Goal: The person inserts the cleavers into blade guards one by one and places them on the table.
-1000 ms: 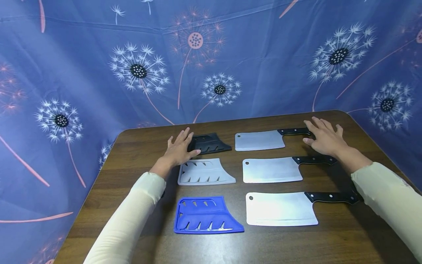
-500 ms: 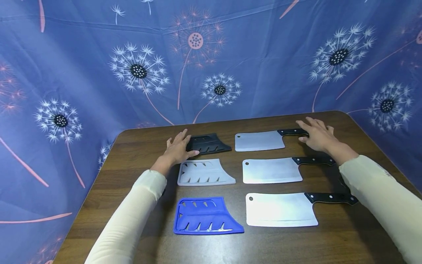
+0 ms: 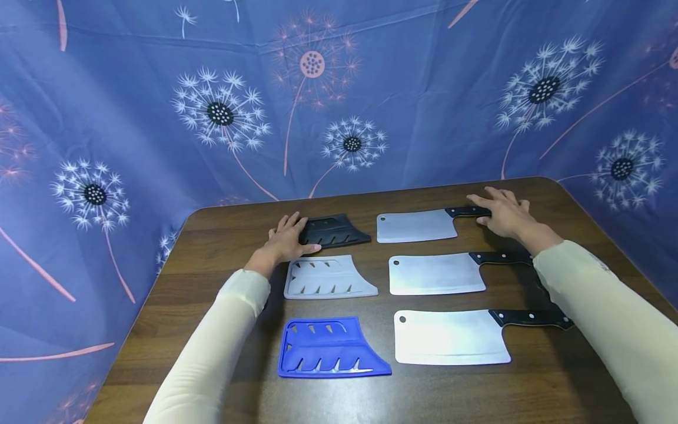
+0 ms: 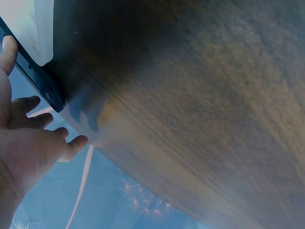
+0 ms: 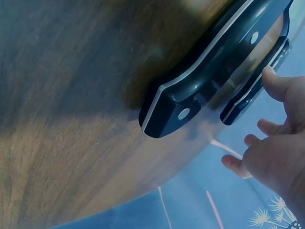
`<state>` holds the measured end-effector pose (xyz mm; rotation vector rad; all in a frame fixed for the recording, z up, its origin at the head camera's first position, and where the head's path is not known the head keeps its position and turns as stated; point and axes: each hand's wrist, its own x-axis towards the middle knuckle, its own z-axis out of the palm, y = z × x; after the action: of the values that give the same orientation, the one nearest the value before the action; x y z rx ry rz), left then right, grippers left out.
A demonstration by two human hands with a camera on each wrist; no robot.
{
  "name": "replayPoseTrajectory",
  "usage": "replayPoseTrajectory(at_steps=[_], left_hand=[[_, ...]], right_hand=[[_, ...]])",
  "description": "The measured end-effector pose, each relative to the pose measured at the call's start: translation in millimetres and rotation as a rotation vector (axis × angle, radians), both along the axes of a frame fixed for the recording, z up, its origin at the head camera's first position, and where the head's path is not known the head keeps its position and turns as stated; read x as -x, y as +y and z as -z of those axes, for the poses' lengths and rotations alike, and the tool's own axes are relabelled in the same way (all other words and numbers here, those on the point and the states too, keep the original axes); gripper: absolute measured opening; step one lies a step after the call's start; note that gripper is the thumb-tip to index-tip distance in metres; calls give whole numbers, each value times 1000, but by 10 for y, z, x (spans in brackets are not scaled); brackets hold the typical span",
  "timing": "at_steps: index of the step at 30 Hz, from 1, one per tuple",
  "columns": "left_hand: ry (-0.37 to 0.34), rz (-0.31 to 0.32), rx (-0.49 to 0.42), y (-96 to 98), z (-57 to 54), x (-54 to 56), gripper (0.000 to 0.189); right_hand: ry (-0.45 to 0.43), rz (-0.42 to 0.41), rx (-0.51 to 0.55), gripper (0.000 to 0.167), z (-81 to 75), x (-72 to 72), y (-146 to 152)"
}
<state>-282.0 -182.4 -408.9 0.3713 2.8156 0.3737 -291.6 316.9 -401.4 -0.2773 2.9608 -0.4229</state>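
Note:
In the head view my left hand (image 3: 286, 240) is at the left end of a black blade guard (image 3: 333, 231), fingers spread and thumb along its near edge. The left wrist view shows the same hand (image 4: 33, 148) with relaxed fingers beside the guard (image 4: 40, 78); whether they touch is unclear. Over at the right, my right hand (image 3: 508, 215) hovers at the black handle of the farthest cleaver (image 3: 418, 227), covering the handle's end. Its fingers are loosely bent, and in the right wrist view the hand (image 5: 281, 148) has its thumb close to that handle (image 5: 255, 83).
Nearer lie a white blade guard (image 3: 331, 278) and a blue one (image 3: 332, 347). Beside them are a middle cleaver (image 3: 436, 274) and a nearest cleaver (image 3: 450, 337), handles to the right. All rest on a wooden table (image 3: 212, 247) before a blue dandelion-print cloth (image 3: 424, 118).
My right hand has moved left and slightly down toward the farthest cleaver's handle. The left hand has shifted only slightly at the black guard. The cleavers and guards have stayed in place.

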Motion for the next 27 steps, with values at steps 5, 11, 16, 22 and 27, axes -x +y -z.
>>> replayPoseTrajectory(at_steps=[5, 11, 16, 22, 27], left_hand=[[-15, 16, -31, 2, -5, 37, 97], [-26, 18, -35, 58, -42, 37, 97], [-19, 20, -16, 91, -45, 54, 95], [-29, 33, 3, 120, -25, 94, 98], [-35, 37, 7, 135, -20, 110, 99]], right_hand=[[-9, 1, -9, 65, -8, 38, 12], [-4, -3, -16, 66, 13, 80, -13], [2, -7, -25, 67, 25, 103, -32], [1, -13, -25, 69, 43, 125, -39], [4, -28, -28, 68, 51, 132, -37]])
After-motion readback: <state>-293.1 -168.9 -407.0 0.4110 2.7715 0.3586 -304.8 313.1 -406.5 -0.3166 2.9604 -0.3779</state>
